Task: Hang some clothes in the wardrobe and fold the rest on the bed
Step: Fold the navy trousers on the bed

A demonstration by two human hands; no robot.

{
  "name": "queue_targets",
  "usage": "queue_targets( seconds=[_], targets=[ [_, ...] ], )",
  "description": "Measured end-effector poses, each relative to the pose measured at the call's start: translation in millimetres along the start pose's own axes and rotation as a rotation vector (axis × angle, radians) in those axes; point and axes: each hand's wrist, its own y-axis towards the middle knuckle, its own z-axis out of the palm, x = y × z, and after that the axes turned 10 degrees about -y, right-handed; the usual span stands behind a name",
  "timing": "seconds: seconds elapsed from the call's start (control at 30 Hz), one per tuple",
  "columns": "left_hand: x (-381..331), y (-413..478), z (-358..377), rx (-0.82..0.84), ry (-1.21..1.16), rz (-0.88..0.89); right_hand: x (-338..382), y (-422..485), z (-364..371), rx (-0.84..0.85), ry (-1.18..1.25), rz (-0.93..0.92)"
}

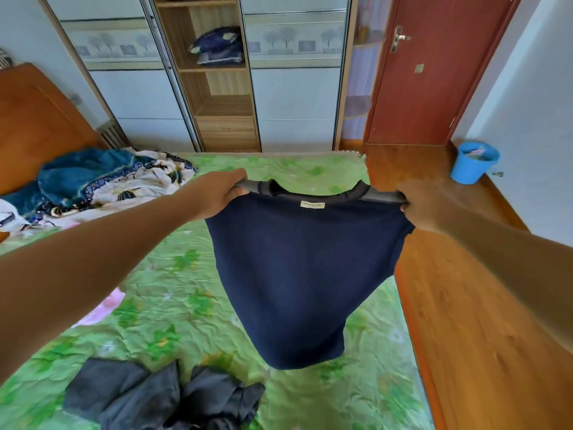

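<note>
While I look down through the head camera, I see one navy shirt held up in the air above the bed. I use the bed as my landmark for all places. My left hand has its grip clenched on the left shoulder of the shirt, and my right hand has its grip clenched on the right shoulder. Both shoulders are grey, and one small white label sits inside the neck. The shirt hangs free; its lower hem does not touch the green bedsheet.

On the bed, at the near edge below the shirt, lies one heap of dark grey clothes; I cannot tell how many pieces are in it. At the far left part of the bed lies one crumpled pile of blue and flower-pattern fabric. One pink patch shows on the left side of the bed, under my left arm.

Beyond the far side of the bed stands one wardrobe with two pale sliding doors and one open wooden section between them. In this section I count one folded dark blue bundle on a shelf. To the right of the bed is wooden floor, with one red-brown door and one blue bucket.
</note>
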Motion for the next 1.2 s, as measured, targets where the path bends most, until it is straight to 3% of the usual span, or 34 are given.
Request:
queue_targets(
  seconds=[0.23, 0.37, 0.47, 0.6, 0.67, 0.77, 1.0, 1.2],
  targets=[
    [-5, 112, -75, -0.269, 0.137, -0.039, -19, 115, -76, -0.17, -0.116, 0.195],
    [-21, 131, -144, -0.434, 0.184, 0.096, -35, 136, -156, -0.387, -0.206, 0.28],
    [-31, 117, -158, -0.471, 0.12, 0.19, -33, 124, -180, -0.414, -0.225, 0.276],
    [-36, 86, -119, -0.426, 0.028, 0.167, -24, 92, -146, -0.363, -0.134, 0.238],
    [-35, 66, -79, -0.317, 0.025, 0.13, -16, 71, -105, -0.252, -0.077, 0.231],
    [-26, 22, 8, -0.004, 0.046, 0.107, 1, 26, -15, -0.038, 0.027, 0.169],
    [4, -104, 268, 0.579, 0.2, -0.005, 74, -117, 228, 0.364, -0.038, -0.02],
    [10, -207, 446, 0.883, 0.202, -0.091, 131, -228, 389, 0.713, -0.027, -0.096]
  ],
)
